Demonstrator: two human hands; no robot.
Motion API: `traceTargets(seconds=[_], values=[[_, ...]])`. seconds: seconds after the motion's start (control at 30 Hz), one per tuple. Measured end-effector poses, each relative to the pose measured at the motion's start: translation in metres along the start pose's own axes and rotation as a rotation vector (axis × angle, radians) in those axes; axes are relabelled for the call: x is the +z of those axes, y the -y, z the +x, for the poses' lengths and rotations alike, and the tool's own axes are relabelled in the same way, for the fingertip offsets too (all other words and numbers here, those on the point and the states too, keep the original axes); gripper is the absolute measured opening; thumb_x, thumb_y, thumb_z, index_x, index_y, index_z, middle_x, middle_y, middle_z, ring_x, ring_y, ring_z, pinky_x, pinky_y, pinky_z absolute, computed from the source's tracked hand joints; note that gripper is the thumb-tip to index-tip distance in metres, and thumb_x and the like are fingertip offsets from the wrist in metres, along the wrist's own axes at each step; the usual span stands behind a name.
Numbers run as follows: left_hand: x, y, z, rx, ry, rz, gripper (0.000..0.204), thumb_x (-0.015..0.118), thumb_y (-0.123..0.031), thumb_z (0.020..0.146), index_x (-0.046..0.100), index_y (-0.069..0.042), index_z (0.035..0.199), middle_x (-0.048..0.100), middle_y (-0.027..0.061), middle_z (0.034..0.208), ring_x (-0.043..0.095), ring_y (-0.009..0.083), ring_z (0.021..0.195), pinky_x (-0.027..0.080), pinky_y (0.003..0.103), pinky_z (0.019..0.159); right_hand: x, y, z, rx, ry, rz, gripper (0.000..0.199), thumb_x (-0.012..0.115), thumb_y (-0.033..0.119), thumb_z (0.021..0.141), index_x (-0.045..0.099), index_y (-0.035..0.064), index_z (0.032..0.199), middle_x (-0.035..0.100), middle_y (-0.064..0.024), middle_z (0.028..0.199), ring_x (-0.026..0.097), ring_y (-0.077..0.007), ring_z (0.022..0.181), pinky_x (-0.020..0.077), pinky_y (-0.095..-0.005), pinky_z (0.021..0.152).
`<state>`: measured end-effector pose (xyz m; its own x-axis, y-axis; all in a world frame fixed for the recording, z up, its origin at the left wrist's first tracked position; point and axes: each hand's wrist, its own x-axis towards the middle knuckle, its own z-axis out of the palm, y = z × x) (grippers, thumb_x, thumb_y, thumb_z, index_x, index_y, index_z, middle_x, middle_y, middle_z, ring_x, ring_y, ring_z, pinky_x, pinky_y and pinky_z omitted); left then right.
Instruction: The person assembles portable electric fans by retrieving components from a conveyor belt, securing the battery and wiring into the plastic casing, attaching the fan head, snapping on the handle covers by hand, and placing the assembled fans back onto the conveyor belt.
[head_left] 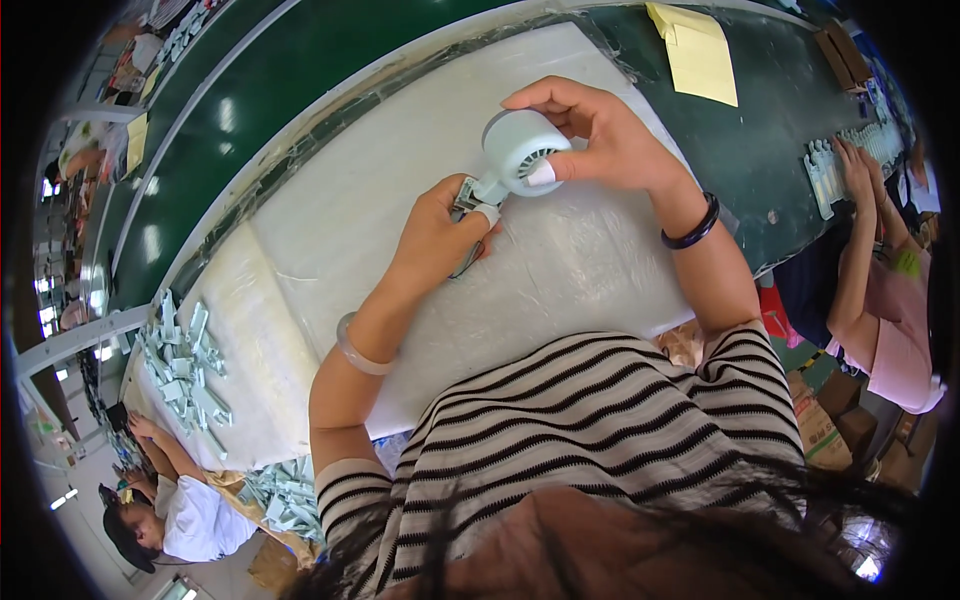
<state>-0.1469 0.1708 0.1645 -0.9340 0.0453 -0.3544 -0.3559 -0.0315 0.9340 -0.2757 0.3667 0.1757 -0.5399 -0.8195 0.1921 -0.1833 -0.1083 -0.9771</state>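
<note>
My right hand [600, 140] grips a pale green round fan head [518, 148] with a slotted grille, a taped fingertip pressed on its face. My left hand [440, 235] pinches the narrow handle stub [472, 192] under that head, where a small circuit part shows, and a thin dark wire [466, 262] hangs below the fingers. Both hands hover over the white padded work surface [400, 150]. A pale bangle is on my left wrist and a dark bangle on my right.
A pile of pale green handle shells [185, 365] lies at the left end of the pad, more below [290, 495]. A green conveyor belt [260, 90] runs behind, with yellow paper sheets [700, 50]. Co-workers sit at lower left [170, 510] and right [880, 290].
</note>
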Motion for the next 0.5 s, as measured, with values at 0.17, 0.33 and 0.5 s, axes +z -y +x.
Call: traceTargets(seconds=[0.17,0.33,0.5], values=[[0.001,0.000,-0.003,0.009,0.077,0.099,0.018,0.054,-0.009,0.083,0.053,0.001,0.099,0.060,0.0067,0.078,0.055,0.0116,0.061,0.045,0.026,0.058,-0.007,-0.002,0.004,0.038,0.089,0.033,0.059,0.078,0.019,0.072,0.053,0.0036,0.123,0.058,-0.0061,0.115,0.056,-0.0167,0.106,0.0441,-0.0305,0.093],[0.004,0.002,-0.003,0.037,0.050,0.093,0.022,0.056,-0.008,0.078,0.053,0.003,0.097,0.057,0.0047,0.072,0.053,0.0097,0.058,0.042,0.024,0.054,-0.006,-0.010,0.009,0.093,0.126,0.019,0.057,0.077,0.019,0.073,0.052,0.0031,0.122,0.058,-0.0074,0.114,0.056,-0.0167,0.106,0.0437,-0.0305,0.095],[0.003,0.002,-0.003,0.023,0.034,0.078,0.024,0.061,-0.010,0.077,0.053,0.002,0.097,0.055,0.0029,0.070,0.052,0.0093,0.058,0.041,0.023,0.054,-0.003,-0.017,0.012,0.007,0.121,0.009,0.044,0.072,0.013,0.079,0.053,0.0011,0.117,0.062,-0.0107,0.108,0.059,-0.0170,0.097,0.0472,-0.0299,0.086]])
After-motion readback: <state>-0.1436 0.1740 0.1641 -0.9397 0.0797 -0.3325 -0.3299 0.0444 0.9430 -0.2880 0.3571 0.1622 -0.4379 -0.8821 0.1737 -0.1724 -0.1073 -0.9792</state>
